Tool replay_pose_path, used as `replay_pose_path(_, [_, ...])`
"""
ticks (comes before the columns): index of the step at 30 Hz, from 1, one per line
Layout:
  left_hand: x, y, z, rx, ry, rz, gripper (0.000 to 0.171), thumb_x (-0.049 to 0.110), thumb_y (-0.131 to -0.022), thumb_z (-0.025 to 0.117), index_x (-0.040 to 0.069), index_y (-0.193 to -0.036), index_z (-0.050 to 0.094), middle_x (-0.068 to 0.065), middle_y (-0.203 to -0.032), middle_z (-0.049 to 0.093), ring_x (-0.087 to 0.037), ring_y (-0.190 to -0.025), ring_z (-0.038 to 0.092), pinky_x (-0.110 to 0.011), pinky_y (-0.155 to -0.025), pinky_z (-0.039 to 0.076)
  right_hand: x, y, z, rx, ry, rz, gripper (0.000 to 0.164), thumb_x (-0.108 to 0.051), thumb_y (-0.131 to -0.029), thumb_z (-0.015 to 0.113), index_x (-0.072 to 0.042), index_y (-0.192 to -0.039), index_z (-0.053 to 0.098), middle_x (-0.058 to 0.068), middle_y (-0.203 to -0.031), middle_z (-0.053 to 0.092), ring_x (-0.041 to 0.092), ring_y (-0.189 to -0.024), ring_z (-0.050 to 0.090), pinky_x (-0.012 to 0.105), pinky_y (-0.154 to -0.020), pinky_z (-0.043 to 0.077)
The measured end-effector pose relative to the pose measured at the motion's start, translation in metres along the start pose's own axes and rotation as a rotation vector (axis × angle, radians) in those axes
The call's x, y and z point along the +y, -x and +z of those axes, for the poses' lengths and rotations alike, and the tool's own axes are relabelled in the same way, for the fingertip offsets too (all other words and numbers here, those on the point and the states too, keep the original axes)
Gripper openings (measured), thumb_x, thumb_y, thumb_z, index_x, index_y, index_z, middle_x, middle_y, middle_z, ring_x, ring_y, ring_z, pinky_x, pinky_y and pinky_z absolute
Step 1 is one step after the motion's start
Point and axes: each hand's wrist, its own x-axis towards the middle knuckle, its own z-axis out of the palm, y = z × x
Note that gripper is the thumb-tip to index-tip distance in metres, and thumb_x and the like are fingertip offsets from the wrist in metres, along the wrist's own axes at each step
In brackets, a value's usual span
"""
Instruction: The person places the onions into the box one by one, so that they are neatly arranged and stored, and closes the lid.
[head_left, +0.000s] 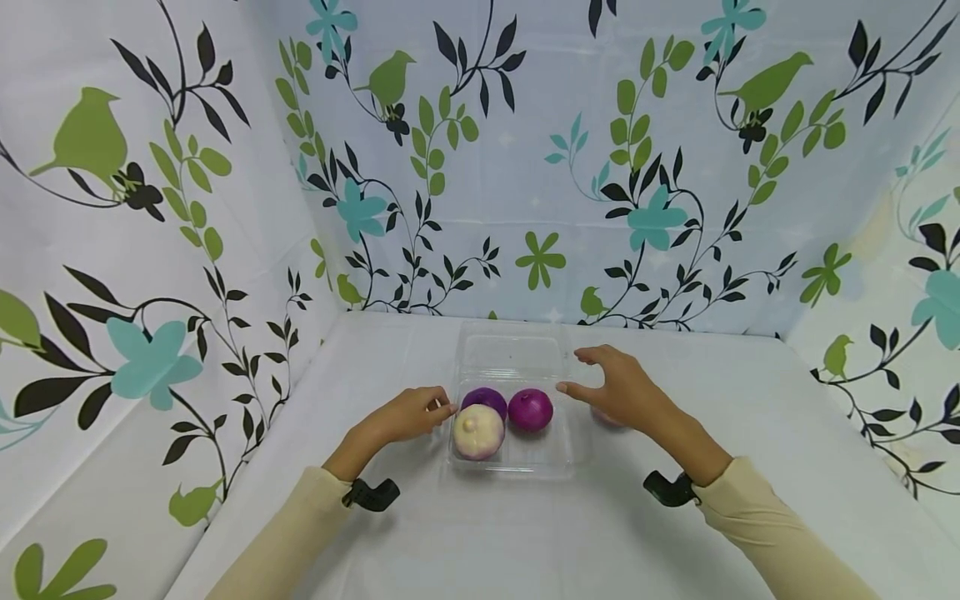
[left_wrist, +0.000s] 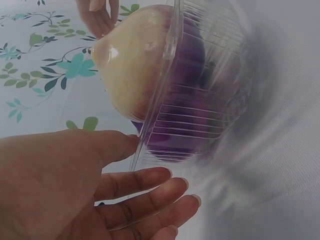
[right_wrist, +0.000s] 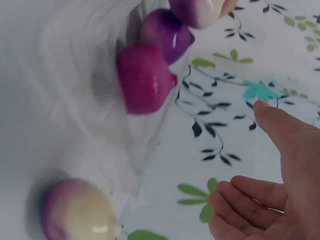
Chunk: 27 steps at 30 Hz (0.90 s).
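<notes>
White tabletop (head_left: 510,542) gives open room in front of the clear container (head_left: 536,469). Left hand (head_left: 412,412): fingers slack at the container's left rim, contact uncertain. Loose onion (right_wrist: 77,210): just right of the container, tip up, nearer the right hand (head_left: 626,392), which is spread and unladen. Lid (head_left: 510,348): behind the container.

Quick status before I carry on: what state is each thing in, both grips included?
Clear container: open, on the table
Container lid: laid back
Pale onion: inside the container
Dark purple onion: inside, partly hidden
Magenta onion: inside
Loose onion: outside, right of the container
Left grip: at the container's left edge, fingers relaxed
Right grip: open, holding nothing
</notes>
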Motion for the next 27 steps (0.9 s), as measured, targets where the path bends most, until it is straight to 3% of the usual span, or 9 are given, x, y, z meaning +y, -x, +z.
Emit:
replay_pose_path(13, [0.0, -0.001, 0.0, -0.004, -0.014, -0.006, 0.027, 0.032, -0.11, 0.058, 0.007, -0.115, 0.068, -0.011, -0.104, 0.072, -0.015, -0.079, 0.067, -0.035, -0.074, 0.056, 0.068, 0.016, -0.013, 0.006, 0.027, 0.161, 0.073, -0.048, -0.099, 0.072, 0.007, -0.144, 0.056, 0.029, -0.142, 0.061, 0.048, -0.135, 0.054, 0.064, -0.109, 0.046])
replay_pose_path(19, [-0.003, -0.002, 0.002, 0.0, -0.012, -0.007, 0.027, 0.032, -0.11, 0.058, 0.008, -0.114, 0.068, -0.011, -0.107, 0.073, -0.016, -0.079, 0.068, -0.035, -0.076, 0.057, 0.092, 0.019, -0.009, 0.014, 0.032, 0.172, 0.079, -0.051, -0.097, 0.073, 0.009, -0.145, 0.054, 0.031, -0.143, 0.06, 0.05, -0.135, 0.054, 0.065, -0.109, 0.045])
replay_pose_path(27, [-0.002, -0.002, 0.002, 0.003, -0.004, -0.019, 0.026, 0.032, -0.11, 0.058, 0.008, -0.115, 0.068, -0.011, -0.108, 0.072, -0.02, -0.082, 0.07, -0.037, -0.077, 0.058, 0.118, 0.022, 0.003, -0.044, -0.026, 0.14, 0.086, -0.052, -0.091, 0.08, 0.007, -0.147, 0.052, 0.03, -0.142, 0.06, 0.051, -0.132, 0.054, 0.066, -0.106, 0.047])
